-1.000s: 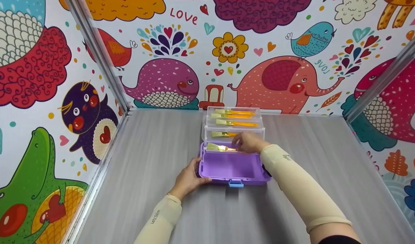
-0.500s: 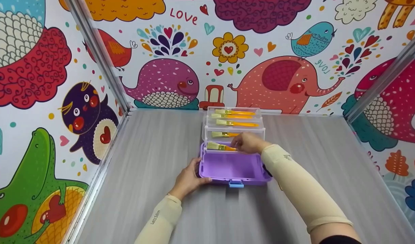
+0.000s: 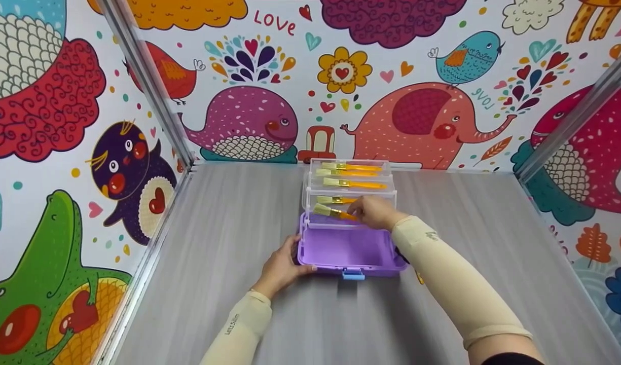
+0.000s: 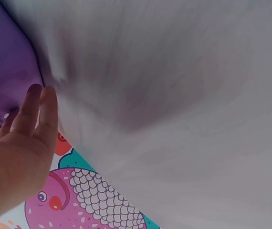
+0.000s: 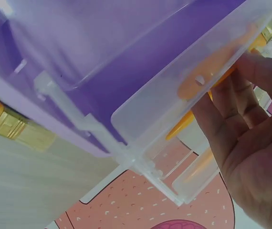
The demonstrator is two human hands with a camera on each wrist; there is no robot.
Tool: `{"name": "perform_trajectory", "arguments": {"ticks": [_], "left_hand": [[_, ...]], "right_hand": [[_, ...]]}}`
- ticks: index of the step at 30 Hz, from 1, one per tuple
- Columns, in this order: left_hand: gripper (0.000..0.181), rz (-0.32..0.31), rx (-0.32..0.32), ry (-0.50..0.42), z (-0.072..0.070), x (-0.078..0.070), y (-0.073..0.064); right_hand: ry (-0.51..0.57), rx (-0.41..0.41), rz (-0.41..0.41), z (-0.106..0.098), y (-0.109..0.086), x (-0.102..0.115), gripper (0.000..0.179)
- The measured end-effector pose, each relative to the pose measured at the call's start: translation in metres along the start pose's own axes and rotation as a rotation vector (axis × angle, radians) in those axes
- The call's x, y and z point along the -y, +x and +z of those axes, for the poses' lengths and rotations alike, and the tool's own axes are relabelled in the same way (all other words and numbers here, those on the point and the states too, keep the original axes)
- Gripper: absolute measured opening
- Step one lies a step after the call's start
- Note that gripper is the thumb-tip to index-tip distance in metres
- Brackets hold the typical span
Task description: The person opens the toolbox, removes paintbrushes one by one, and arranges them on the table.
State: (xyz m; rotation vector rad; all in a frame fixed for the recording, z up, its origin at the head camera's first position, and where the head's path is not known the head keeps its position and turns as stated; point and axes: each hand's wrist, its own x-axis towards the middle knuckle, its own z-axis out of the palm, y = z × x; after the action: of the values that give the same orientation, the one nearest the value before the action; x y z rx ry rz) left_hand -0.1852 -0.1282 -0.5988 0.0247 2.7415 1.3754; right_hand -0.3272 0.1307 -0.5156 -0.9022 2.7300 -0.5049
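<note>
A purple box (image 3: 351, 248) with a blue latch (image 3: 353, 274) stands with its clear tiered trays (image 3: 394, 194) fanned out behind it. At its front left corner my left hand (image 3: 282, 267) holds it, thumb along the front and fingers against the side wall. My right hand (image 3: 371, 210) pinches the orange handle of a paintbrush (image 3: 335, 212) over the lowest tray, with the pale bristles pointing left. In the right wrist view, that handle (image 5: 217, 67) shows through the tray's clear wall. More orange-handled paintbrushes (image 3: 358, 184) lie in the upper tiers.
On the table right of the box lies another paintbrush (image 5: 12, 125), mostly hidden by my right sleeve in the head view. Printed cartoon walls (image 3: 249, 121) and metal frame posts (image 3: 153, 86) enclose the grey table (image 3: 229, 213).
The paintbrush in my right hand has risen from the lowest tray's floor and tilted, bristle end toward the back. My right hand has shifted slightly right; the left hand and box stay put.
</note>
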Motion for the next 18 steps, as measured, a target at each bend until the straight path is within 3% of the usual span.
{"name": "perform_trajectory", "arguments": {"ticks": [9,18], "left_hand": [[0.091,-0.001,0.010,0.002,0.000,-0.001,0.000],[0.091,-0.006,0.006,-0.009,-0.001,0.001,-0.001]], "right_hand": [[0.002,-0.125,-0.027,-0.011,-0.007,-0.004,0.030],[0.088,-0.126,0.020,-0.020,-0.021,-0.003,0.037]]}}
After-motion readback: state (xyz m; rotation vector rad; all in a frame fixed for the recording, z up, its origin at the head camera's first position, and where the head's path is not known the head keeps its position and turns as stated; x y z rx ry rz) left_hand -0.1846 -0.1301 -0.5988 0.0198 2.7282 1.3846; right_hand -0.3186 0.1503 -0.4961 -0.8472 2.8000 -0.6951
